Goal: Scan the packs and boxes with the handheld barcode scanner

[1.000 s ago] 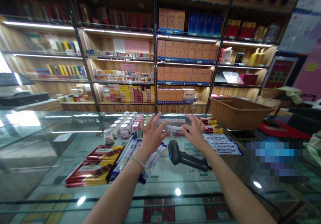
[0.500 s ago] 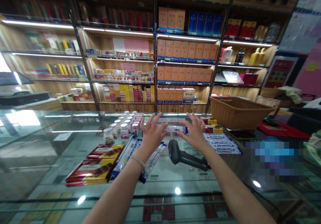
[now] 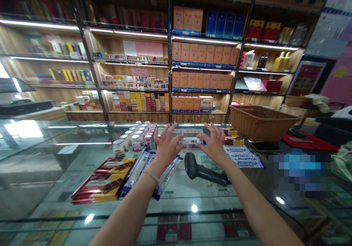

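My left hand (image 3: pixel 166 143) and my right hand (image 3: pixel 213 143) are over the far part of the glass counter (image 3: pixel 90 187), fingers spread and curved. Between them lies a white-and-blue wrapped packet (image 3: pixel 190 140) with a barcode. My thumbs and forefingers are at its two ends; whether they touch it I cannot tell. Nearer me rests a black handheld barcode scanner (image 3: pixel 203 172), partly beside my right forearm. Blue-and-white long packets (image 3: pixel 140 169) lie partly under my left forearm. Left of these are red-and-yellow chocolate packs (image 3: pixel 106 181). More blue-and-white packets (image 3: pixel 243 156) lie right of my right hand.
Several lidded jars (image 3: pixel 136 143) stand in rows behind the left packets, beside small boxes (image 3: pixel 148 140). A wicker basket (image 3: pixel 261 123) stands at the back right, near red-and-yellow packs (image 3: pixel 233 136). Lit wall shelves (image 3: pixel 202 55) with boxed goods are beyond the counter.
The view has shifted very slightly. My right thumb and forefinger are a touch closer to the packet's end; otherwise hands and goods keep their places.
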`<state>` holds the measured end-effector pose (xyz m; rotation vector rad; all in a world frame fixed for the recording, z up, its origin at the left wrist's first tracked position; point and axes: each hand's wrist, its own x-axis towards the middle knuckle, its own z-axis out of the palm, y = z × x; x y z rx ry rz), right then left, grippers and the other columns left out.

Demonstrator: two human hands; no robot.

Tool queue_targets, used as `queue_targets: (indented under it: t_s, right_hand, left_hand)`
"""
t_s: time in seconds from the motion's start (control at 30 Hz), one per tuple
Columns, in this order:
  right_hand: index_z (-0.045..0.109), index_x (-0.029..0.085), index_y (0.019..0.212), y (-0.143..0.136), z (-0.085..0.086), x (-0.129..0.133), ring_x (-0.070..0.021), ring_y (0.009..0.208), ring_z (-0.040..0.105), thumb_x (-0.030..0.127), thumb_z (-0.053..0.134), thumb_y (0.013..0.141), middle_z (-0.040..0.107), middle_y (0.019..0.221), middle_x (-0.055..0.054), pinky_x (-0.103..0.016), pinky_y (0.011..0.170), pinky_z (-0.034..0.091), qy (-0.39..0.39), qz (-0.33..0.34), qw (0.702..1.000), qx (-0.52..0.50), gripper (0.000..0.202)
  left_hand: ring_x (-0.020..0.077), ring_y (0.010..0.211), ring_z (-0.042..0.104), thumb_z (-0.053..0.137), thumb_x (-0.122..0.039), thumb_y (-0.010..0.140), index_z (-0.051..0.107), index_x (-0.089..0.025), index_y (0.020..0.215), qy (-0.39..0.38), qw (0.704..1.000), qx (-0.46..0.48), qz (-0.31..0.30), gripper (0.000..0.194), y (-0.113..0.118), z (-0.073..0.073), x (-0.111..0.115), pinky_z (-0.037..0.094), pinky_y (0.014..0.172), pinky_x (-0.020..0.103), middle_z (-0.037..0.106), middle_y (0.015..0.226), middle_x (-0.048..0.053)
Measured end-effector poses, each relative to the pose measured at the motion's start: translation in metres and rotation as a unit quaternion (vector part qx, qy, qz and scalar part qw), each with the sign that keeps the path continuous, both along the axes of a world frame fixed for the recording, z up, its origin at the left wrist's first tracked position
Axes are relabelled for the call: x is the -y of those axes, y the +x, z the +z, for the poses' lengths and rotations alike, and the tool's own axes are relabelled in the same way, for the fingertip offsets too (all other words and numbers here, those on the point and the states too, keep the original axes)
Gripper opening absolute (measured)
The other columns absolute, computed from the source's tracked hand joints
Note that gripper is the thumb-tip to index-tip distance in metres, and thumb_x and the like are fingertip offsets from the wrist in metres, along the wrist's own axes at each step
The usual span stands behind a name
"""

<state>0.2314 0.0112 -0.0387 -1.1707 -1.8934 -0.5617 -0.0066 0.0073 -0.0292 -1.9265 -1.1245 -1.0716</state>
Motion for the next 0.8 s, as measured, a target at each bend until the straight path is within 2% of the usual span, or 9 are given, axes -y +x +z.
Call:
queue_targets:
  t_s: [0.1,0.3,0.47,0.63,0.73,0.8]
  right_hand:
    - [0.074,0.032,0.109,0.000,-0.002,0.000,-0.0337,0.148,0.029,0.045,0.071,0.089,0.044,0.155,-0.008,-0.061,0.121,0.014,0.008,0.001,1.000,-0.002,0.024]
    - [0.074,0.033,0.109,0.001,-0.004,-0.002,-0.0331,0.149,0.028,0.048,0.070,0.090,0.043,0.155,-0.008,-0.061,0.121,0.014,-0.007,-0.002,1.000,0.004,0.024]
    - [0.073,0.034,0.112,0.000,0.010,0.000,-0.0320,0.148,0.030,0.047,0.067,0.093,0.046,0.156,-0.008,-0.061,0.121,0.013,-0.044,-0.014,0.997,0.058,0.024]
    - [0.069,0.036,0.126,0.000,0.023,0.019,-0.0314,0.149,0.029,0.046,0.059,0.097,0.043,0.160,-0.008,-0.060,0.120,0.015,-0.065,-0.034,0.991,0.115,0.032]
    - [0.060,0.034,0.140,0.003,0.018,0.037,-0.0327,0.152,0.025,0.052,0.057,0.098,0.036,0.165,-0.011,-0.060,0.122,0.014,-0.069,-0.046,0.988,0.132,0.047]
    - [0.059,0.033,0.142,0.005,0.012,0.049,-0.0335,0.153,0.023,0.056,0.055,0.097,0.031,0.167,-0.011,-0.061,0.122,0.014,-0.081,-0.047,0.986,0.135,0.051]
  left_hand:
    - [0.0354,0.144,0.042,0.085,-0.045,0.076,0.073,-0.033,0.101,-0.008,1.000,0.000,-0.001,0.031,0.001,0.001,0.002,0.010,0.122,0.061,0.053,0.155,0.007]
    - [0.0368,0.146,0.040,0.086,-0.039,0.075,0.073,-0.033,0.098,-0.045,0.999,0.011,-0.001,0.028,0.002,0.003,0.005,0.011,0.121,0.064,0.050,0.157,0.007]
    - [0.0377,0.146,0.040,0.086,-0.036,0.074,0.073,-0.031,0.098,-0.063,0.998,0.018,-0.003,0.029,0.001,0.004,0.005,0.012,0.120,0.065,0.048,0.160,0.007]
    - [0.0381,0.146,0.039,0.086,-0.036,0.074,0.073,-0.031,0.098,-0.066,0.997,0.042,-0.004,0.028,0.000,0.004,0.004,0.013,0.120,0.065,0.048,0.159,0.007]
    - [0.0388,0.146,0.039,0.085,-0.035,0.074,0.073,-0.031,0.097,-0.071,0.996,0.054,-0.006,0.027,0.000,0.004,0.003,0.014,0.119,0.066,0.048,0.159,0.008]
    - [0.0384,0.146,0.039,0.085,-0.034,0.074,0.073,-0.031,0.097,-0.072,0.996,0.057,-0.009,0.026,0.000,0.004,0.004,0.015,0.119,0.066,0.048,0.159,0.007]
